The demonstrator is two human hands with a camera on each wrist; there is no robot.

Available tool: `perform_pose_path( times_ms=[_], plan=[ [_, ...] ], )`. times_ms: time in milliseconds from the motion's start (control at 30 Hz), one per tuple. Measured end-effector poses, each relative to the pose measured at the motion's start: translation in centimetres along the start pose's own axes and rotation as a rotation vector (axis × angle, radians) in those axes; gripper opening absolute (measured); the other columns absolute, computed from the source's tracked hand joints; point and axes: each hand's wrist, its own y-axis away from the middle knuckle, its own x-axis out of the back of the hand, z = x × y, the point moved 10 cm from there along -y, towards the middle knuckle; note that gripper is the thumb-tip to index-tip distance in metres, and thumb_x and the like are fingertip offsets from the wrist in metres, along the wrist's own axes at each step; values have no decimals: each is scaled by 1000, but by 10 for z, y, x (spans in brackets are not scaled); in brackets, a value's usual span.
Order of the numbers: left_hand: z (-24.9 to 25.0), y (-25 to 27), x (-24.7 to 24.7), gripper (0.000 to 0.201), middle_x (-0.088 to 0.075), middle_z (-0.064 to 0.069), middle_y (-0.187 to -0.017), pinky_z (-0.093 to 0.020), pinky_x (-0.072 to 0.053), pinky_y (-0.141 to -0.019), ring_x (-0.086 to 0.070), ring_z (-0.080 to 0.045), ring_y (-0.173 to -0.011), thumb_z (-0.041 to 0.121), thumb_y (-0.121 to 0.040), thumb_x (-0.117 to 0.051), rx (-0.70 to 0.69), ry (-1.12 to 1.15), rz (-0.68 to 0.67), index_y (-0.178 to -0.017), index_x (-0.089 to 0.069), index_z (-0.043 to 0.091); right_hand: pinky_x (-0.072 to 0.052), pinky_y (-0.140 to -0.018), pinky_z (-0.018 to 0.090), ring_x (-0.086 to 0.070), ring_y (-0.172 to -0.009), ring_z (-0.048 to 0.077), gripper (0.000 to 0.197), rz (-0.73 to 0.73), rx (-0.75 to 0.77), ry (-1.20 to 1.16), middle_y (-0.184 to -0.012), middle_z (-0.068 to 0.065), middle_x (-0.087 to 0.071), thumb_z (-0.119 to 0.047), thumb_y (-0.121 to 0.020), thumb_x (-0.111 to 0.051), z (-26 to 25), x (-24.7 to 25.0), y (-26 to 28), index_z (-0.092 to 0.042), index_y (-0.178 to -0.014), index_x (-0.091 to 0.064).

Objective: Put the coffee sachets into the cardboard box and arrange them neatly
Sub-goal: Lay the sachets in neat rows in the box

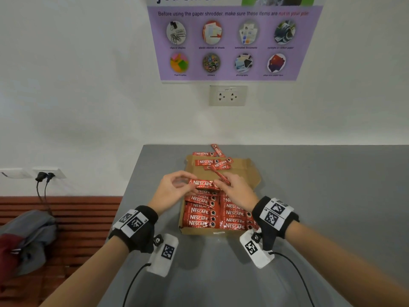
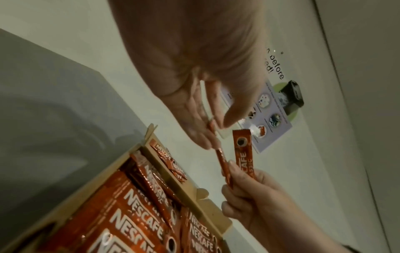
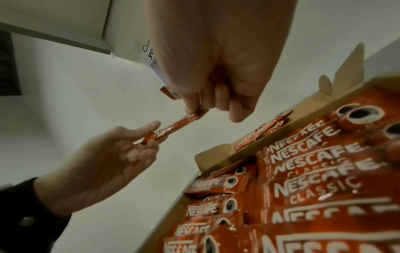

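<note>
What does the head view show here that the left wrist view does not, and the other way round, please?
Only the head view shows the wall socket, the loose sachets beyond the packed rows, and both wrist bands. Only the left wrist view shows that the right hand grips two sachets, one face-on, one edge-on. Both show the cardboard box with neat rows of sachets, the purple poster, and the left hand pinching the far end of a sachet.

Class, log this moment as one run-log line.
stage: packing | right hand: holds two sachets | left hand: pinches one's end | cardboard box: part-filled | loose sachets: on flap
</note>
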Motion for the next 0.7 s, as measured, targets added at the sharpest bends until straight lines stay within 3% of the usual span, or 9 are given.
perform_pose_path(
  times_ms=[67,133,200,333,400,500,600,700],
  plan=[
    [-7,-2,4,9,-70,-3,-78,-24,-57,-66,-70,-17,-69,4,-83,-65,24,-66,22,-86,-65,12,-34,-49,9,-40,-54,0,17,-65,-11,31,-67,-10,-51,-25,-94,-52,2,-6,0,-12,-91,-61],
    [-17,-4,3,12,-70,-2,-79,-22,-55,-68,-69,-15,-76,9,-82,-68,68,-186,-12,-89,-65,17,-32,-45,9,-39,-50,2,15,-197,-36,74,-67,-5,-55,-25,-92,-56,8,-18,3,-15,-85,-63],
    [-24,-5,1,9,-68,1,-81,-17,-51,-69,-65,-8,-80,12,-82,-69,85,-312,-22,-89,-66,17,-34,-46,10,-43,-50,2,19,-273,-71,123,-65,-6,-56,-26,-90,-59,16,-25,6,-8,-87,-66],
    [-31,-5,-4,7,-65,4,-88,-10,-47,-65,-60,-3,-80,12,-82,-69,58,-492,-11,-80,-66,18,-52,-62,29,-58,-63,15,21,-291,-128,142,-80,8,-70,-22,-88,-63,26,-39,7,-2,-84,-69],
    [-33,-4,-7,4,-64,2,-93,-10,-47,-69,-59,-5,-82,14,-83,-68,42,-586,-16,-83,-67,17,-53,-67,34,-63,-67,22,21,-324,-139,168,-84,12,-70,-22,-88,-62,30,-49,8,-4,-79,-67],
    [-34,-4,-9,9,-61,0,-103,-17,-46,-80,-56,-9,-91,16,-86,-65,-7,-697,-17,-93,-69,13,-54,-68,32,-66,-70,20,20,-318,-156,198,-85,9,-71,-24,-87,-64,34,-50,7,-5,-81,-68],
    [-30,-4,-15,15,-62,-1,-109,-19,-43,-87,-55,-11,-98,17,-89,-62,-97,-826,-30,-101,-70,13,-48,-56,24,-57,-57,11,22,-301,-171,176,-81,9,-70,-23,-83,-69,34,-48,3,-1,-84,-70],
    [-27,-7,-21,18,-63,-1,-112,-25,-42,-93,-53,-14,-104,18,-90,-59,-162,-937,-54,-103,-70,15,-38,-47,15,-51,-51,5,19,-277,-162,205,-73,2,-66,-23,-81,-71,34,-46,0,-6,-74,-68]
  ],
)
